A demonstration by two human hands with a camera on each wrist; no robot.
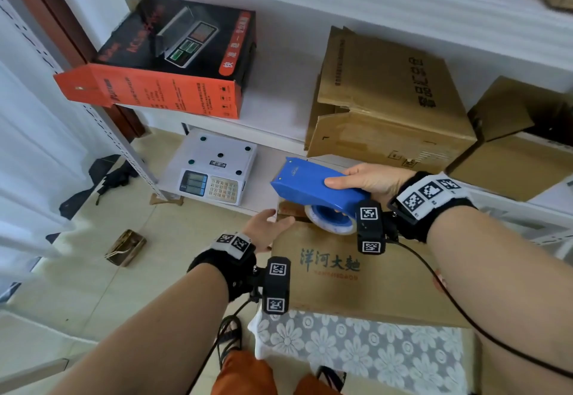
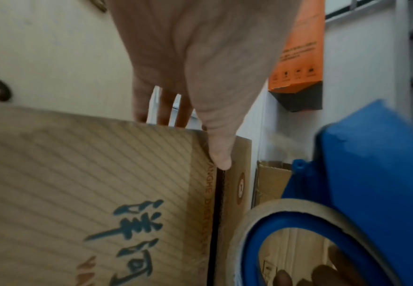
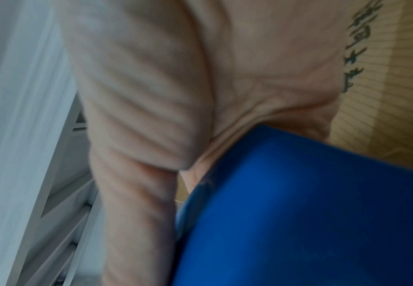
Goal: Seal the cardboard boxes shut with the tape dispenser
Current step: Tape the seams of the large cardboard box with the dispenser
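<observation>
Cardboard box (image 1: pixel 356 273) with blue printed characters lies on a surface covered with a white flower-pattern cloth (image 1: pixel 356 351), and its far end reaches past the far edge of that surface toward the shelf. Its two top flaps meet at a dark seam (image 2: pixel 216 222) that runs along the lid. The left hand (image 1: pixel 268 228) holds the far left corner of the box: the thumb (image 2: pixel 219 152) lies flat on the lid with its tip at the seam, and the fingers (image 2: pixel 168 108) go down over the far side, so the hand clasps the box edge. The right hand (image 1: pixel 369 179) grasps a blue tape dispenser (image 1: pixel 313 186) from above, thumb on the near side and fingers wrapped over the back of its body. The dispenser is tilted above the far end of the box, and its roll of tape (image 1: pixel 330 219) sits just over the lid; whether the roll touches the cardboard, I cannot tell. In the right wrist view only the palm (image 3: pixel 200 77) and the blue body (image 3: pixel 310 212) are clear. On the shelf (image 1: pixel 279 109) behind stand an orange and black carton (image 1: pixel 161 62) and more brown boxes (image 1: pixel 390 100). On the lower shelf a white scale (image 1: pixel 214 168) stands near the left post.
</observation>
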